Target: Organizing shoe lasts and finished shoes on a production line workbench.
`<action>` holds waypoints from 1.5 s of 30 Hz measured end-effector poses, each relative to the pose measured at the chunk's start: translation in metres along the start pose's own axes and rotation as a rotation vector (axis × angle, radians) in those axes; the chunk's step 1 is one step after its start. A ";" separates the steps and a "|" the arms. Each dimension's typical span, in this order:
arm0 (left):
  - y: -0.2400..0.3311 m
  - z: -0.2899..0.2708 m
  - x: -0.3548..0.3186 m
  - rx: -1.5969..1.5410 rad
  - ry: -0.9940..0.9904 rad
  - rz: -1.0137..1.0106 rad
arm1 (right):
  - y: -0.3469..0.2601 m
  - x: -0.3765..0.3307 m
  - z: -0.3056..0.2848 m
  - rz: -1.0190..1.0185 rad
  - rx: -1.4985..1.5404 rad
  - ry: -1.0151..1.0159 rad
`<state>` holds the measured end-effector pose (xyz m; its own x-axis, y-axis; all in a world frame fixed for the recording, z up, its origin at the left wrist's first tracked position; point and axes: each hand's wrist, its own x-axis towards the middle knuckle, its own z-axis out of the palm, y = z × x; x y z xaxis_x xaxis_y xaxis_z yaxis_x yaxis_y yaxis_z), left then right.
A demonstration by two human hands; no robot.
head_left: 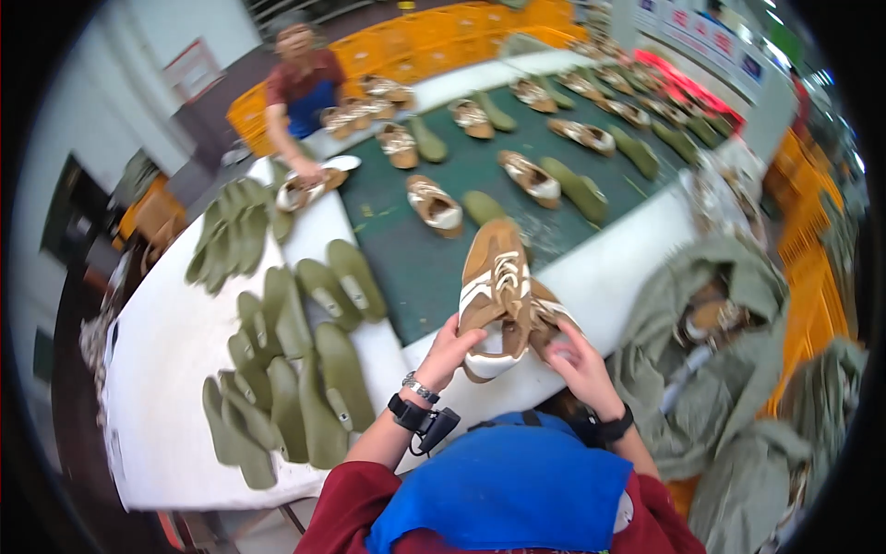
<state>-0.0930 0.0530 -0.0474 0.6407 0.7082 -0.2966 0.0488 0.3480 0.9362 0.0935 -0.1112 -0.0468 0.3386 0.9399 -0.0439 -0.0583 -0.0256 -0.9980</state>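
Both hands, left hand (449, 349) and right hand (577, 362), grip a tan-and-white shoe (496, 294) over the white tabletop (166, 342) edge. Olive foam insoles (286, 388) lie piled left; grey-green cloth sacks (711, 369) slump right.

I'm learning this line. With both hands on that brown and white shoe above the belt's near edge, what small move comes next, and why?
Probably lower the brown and white shoe onto the green belt beside a green insole. Left hand and right hand grip it over the near edge, and farther along each shoe lies next to an insole.
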 end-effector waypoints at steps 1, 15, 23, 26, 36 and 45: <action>0.006 -0.021 -0.003 -0.040 0.057 -0.061 | 0.002 -0.003 -0.002 0.029 -0.018 -0.006; 0.070 -0.315 0.054 -0.355 0.708 0.238 | 0.009 -0.018 -0.054 0.084 -0.145 0.237; 0.014 -0.026 0.033 0.432 -0.157 0.060 | 0.122 -0.072 -0.261 0.124 -0.108 0.819; -0.002 0.060 0.023 0.807 -0.588 0.194 | 0.277 -0.160 -0.363 0.128 -0.614 0.981; -0.053 0.101 0.022 1.392 -0.588 0.650 | 0.199 -0.162 -0.261 0.815 -0.620 0.351; -0.075 0.103 0.031 1.485 -0.655 0.460 | 0.067 -0.237 -0.390 0.523 -1.135 1.820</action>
<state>0.0023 -0.0143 -0.1075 0.9751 0.0902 -0.2027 0.1641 -0.9080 0.3854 0.3758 -0.4681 -0.1211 0.7747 -0.4422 0.4520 -0.2263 -0.8613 -0.4549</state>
